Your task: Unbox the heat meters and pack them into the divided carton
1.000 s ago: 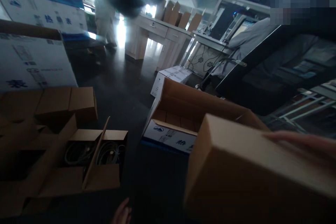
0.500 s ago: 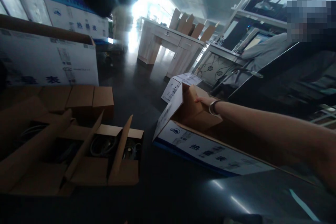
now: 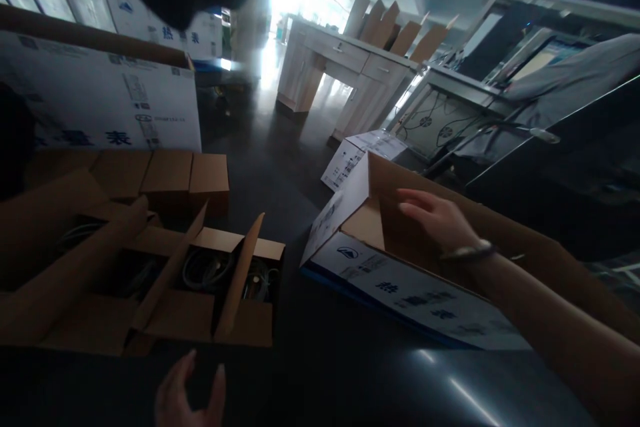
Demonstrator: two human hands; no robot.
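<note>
My right hand [image 3: 440,220], with a bracelet at the wrist, is over the opening of a long white carton [image 3: 400,293] with blue lettering. Its fingers are stretched out and hold nothing. A small brown cardboard box [image 3: 364,221] sits inside the carton at its left end, apart from my fingertips. At the bottom edge my left hand [image 3: 187,393] shows with thumb and fingers spread and nothing between them. Just beyond it stands a row of open brown boxes [image 3: 177,315]. Coiled cables [image 3: 207,268] lie in some of them; the contents further left are dark.
Closed brown boxes [image 3: 167,170] line up behind the open ones, before a large white carton [image 3: 115,97]. A smaller white carton [image 3: 345,160] stands on the floor beyond. Further off are a wooden desk [image 3: 330,47] and a seated person's grey sleeve [image 3: 565,73].
My right hand has let go of the brown box in the carton and drawn back to the right. My left hand has come into view at the bottom. The view has shifted slightly.
</note>
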